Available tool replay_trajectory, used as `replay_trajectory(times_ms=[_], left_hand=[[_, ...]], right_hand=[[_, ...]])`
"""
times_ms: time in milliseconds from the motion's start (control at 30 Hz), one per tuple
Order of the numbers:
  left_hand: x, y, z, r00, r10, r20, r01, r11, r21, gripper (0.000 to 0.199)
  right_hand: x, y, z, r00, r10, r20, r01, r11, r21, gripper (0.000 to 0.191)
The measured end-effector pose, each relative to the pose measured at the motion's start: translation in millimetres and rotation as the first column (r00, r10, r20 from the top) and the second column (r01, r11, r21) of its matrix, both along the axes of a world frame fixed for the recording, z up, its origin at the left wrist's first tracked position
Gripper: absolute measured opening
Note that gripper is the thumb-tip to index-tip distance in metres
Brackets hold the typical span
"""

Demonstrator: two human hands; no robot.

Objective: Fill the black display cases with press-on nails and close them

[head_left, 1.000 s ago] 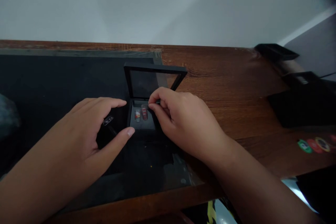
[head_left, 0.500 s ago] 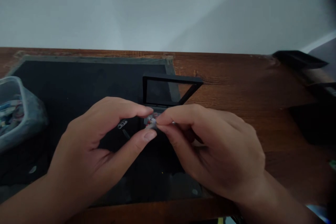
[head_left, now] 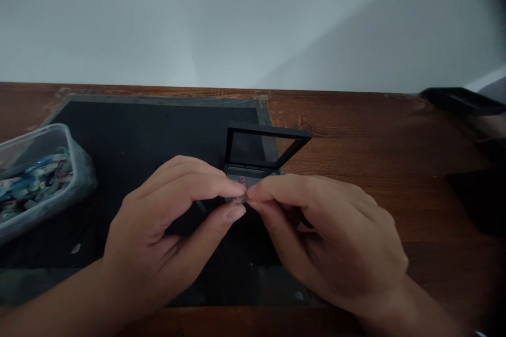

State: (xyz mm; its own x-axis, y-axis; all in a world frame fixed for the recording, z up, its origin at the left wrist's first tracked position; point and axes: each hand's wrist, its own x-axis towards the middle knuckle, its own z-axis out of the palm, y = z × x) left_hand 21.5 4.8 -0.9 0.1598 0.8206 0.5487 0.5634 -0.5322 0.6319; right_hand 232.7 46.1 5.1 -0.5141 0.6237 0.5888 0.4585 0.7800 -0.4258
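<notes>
In front of me, my left hand (head_left: 166, 231) and my right hand (head_left: 336, 231) meet at the fingertips. Between them is a small clear piece with red spots (head_left: 239, 199), mostly covered by the fingers, so its kind is unclear. The left thumb and forefinger pinch its left side; the right thumb and forefinger are closed on its right end. Just behind the fingers stands a small black case (head_left: 272, 129), its windowed lid raised. The front of the case's base is hidden by my hands.
At the left, a clear plastic tub (head_left: 81, 179) holds many small blue, white and dark packets. A black mat (head_left: 166, 121) is taped on the brown wooden table (head_left: 356, 137). Dark objects (head_left: 458, 100) lie at the right edge, and a pale wall rises behind.
The view has shifted, so everything sits lower and further right. My left finger and thumb have closed in on the clear piece, which shows less now. The case lid stays raised.
</notes>
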Motion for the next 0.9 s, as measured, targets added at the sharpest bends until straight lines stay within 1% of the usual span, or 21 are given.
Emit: replay_trajectory(times_ms=[233,367,467,567,667,733,800,900], left_hand=[[-1.9,-0.9,-0.7,0.999,-0.008,0.039,0.007,1.000,0.009,0.026],[-4.2,-0.2,-2.6,0.999,-0.018,0.047,0.019,1.000,-0.013,0.023],[-4.2,1.2,-3.8,0.998,-0.030,0.064,0.032,0.999,-0.029,0.022],[-3.9,1.9,-4.5,0.994,-0.041,0.100,0.045,0.998,-0.039,0.022],[-4.2,2.0,-4.7,0.990,-0.044,0.136,0.052,0.997,-0.059,0.021],[-4.5,2.1,-4.5,0.983,-0.062,0.173,0.077,0.993,-0.085,0.016],[-4.6,2.3,-4.3,0.972,-0.083,0.222,0.113,0.985,-0.127,0.010],[-4.2,3.0,-4.1,0.949,-0.088,0.303,0.154,0.967,-0.205,0.008]], right_hand=[[1.7,0.3,-2.7,0.998,0.054,-0.020,-0.053,0.997,0.053,0.016],[1.2,0.7,-3.6,0.997,0.065,-0.049,-0.065,0.998,-0.001,0.009],[-0.7,0.0,-5.2,0.994,0.036,-0.103,-0.042,0.997,-0.058,0.004],[-1.0,-1.4,-6.6,0.989,0.017,-0.146,-0.026,0.998,-0.063,0.009],[0.8,-2.3,-7.2,0.989,0.018,-0.145,-0.024,0.999,-0.042,0.008],[1.6,-2.8,-7.3,0.988,0.023,-0.156,-0.030,0.998,-0.046,0.011],[1.5,-3.6,-6.6,0.977,0.053,-0.208,-0.071,0.994,-0.080,0.017],[0.5,-4.3,-4.5,0.933,0.073,-0.352,-0.157,0.963,-0.218,0.023]])
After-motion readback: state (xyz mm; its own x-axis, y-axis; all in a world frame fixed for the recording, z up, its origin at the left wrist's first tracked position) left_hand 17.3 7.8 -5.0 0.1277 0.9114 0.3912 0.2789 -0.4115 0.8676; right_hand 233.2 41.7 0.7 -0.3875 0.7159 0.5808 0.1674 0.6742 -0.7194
